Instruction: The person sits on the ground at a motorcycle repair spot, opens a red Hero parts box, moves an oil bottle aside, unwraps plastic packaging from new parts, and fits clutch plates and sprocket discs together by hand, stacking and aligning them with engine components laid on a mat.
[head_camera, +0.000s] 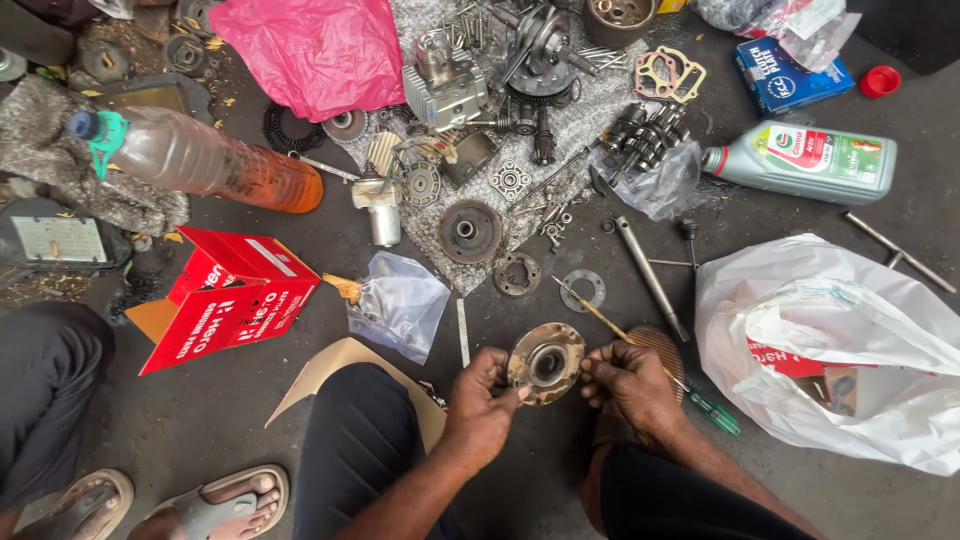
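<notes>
A dark grey, oily concrete floor (560, 470) is filling the head view, and it is carrying lots of metal engine parts. A grey cloth (590, 105) is lying far from the person with gears and shafts sitting on it.

On the left, a clear plastic bottle with orange liquid (215, 160) is lying on its side. Near it, a red cardboard box (235, 295) is lying open. A crinkly clear plastic bag (400, 305) is sitting just right of the box. On the far right, a grey oil bottle with a green label (805, 160) is lying flat. Nearer, a big white plastic bag (830, 350) is gaping open, with something red showing inside. A pink plastic bag (315, 50) is lying at the far side.

The left hand (480, 395) and the right hand (630, 380) are holding a round, rusty metal disc with a hole in the middle (545, 362) between them, near the person's knees. Both hands are pinching its edges with their fingers, left hand on the left edge, right hand on the right. A thin screwdriver with a green handle (700, 400) is lying under the right hand.
</notes>
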